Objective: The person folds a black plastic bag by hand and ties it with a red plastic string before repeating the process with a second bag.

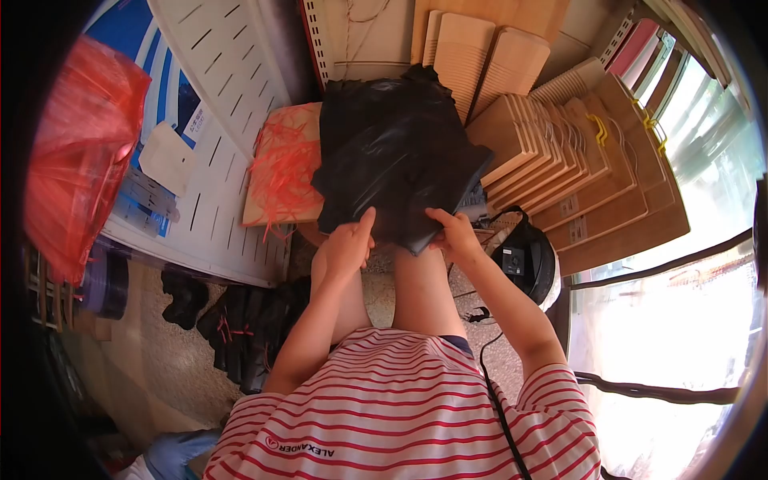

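Note:
A black plastic bag [392, 152] lies spread out flat in front of my knees, its far end reaching toward the wooden boards. My left hand [350, 242] pinches its near edge on the left, thumb on top. At the near right corner my right hand [454, 234] grips the same edge between thumb and fingers. Both hands are level with each other above my legs, and the bag's near edge runs between them. What supports the bag underneath is mostly hidden.
Left of the bag sits a board with red plastic strings [284, 164]. Wooden cutting boards [552, 152] stand in a row on the right. A white perforated panel [216, 120] and a red plastic bag [88, 152] are at left. Black bags [240, 328] lie on the floor.

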Available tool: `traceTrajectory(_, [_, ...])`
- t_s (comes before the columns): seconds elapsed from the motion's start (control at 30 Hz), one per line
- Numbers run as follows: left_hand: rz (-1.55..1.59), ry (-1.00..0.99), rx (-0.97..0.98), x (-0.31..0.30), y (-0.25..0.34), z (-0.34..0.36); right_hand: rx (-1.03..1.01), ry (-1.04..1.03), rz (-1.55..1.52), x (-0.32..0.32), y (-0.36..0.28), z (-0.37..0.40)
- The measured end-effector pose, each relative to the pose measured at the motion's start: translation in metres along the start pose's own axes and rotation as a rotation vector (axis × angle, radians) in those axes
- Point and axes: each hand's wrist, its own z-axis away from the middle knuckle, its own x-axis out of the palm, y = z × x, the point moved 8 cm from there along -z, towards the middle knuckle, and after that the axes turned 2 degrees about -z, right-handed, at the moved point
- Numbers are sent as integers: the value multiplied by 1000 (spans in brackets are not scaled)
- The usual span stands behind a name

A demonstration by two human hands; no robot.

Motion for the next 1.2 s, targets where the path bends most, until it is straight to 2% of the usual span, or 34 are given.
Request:
traceTrajectory(0.03, [131, -151, -231, 7, -15, 9, -4, -34, -30, -1, -2, 0])
traceTrajectory(0.07, [282, -307, -363, 18, -18, 17, -6, -70, -60, -2, -3, 1])
traceTrajectory(0.1, [279, -307, -366, 22, -25, 15, -4, -69, -63, -3, -4, 3])
traceTrajectory(0.17, [1081, -373, -90, 37, -8, 2, -11, -71, -68, -5, -8, 7])
traceTrajectory(0.2, [1079, -376, -93, 38, -5, 0, -9, -67, -71, -8, -8, 8])
traceTrajectory(0.27, [1437, -135, -40, 22, 2, -17, 23, -77, -9, -17, -4, 8])
traceTrajectory(0.37, [1475, -134, 8, 19, -1, -36, 38, -70, 33, -25, -1, 11])
traceTrajectory(0.4, [1455, -44, -4, 17, -2, -37, 36, -65, 28, -27, -2, 13])
traceTrajectory(0.43, [1451, -49, -6, 21, -1, -36, 40, -65, 49, -29, -3, 14])
traceTrajectory(0.5, [1230, 235, 165, 5, -2, -32, 45, -62, 67, -31, -2, 16])
traceTrajectory(0.53, [1227, 232, 166, 9, -4, -32, 38, -44, 97, -32, -3, 15])
traceTrajectory(0.6, [884, 380, 306, -1, 2, -23, 33, -28, 127, -32, -6, 17])
traceTrajectory(0.63, [883, 380, 306, -1, 1, -19, 35, -36, 156, -29, -10, 21])
traceTrajectory(0.7, [360, 361, 629, -5, 35, 2, 38, -46, 184, -28, -14, 21])
traceTrajectory(0.73, [358, 360, 627, -9, 39, 6, 34, -70, 221, -28, -15, 20])
traceTrajectory(0.83, [-309, 175, 1172, 11, 87, 47, 21, -104, 275, -29, -17, 18])
traceTrajectory(0.97, [-463, -56, 1240, 40, 73, 52, 20, -92, 306, -32, -18, 17])
traceTrajectory(1.2, [-470, -9, 1203, 41, 74, 58, 6, -107, 308, -32, -6, 19])
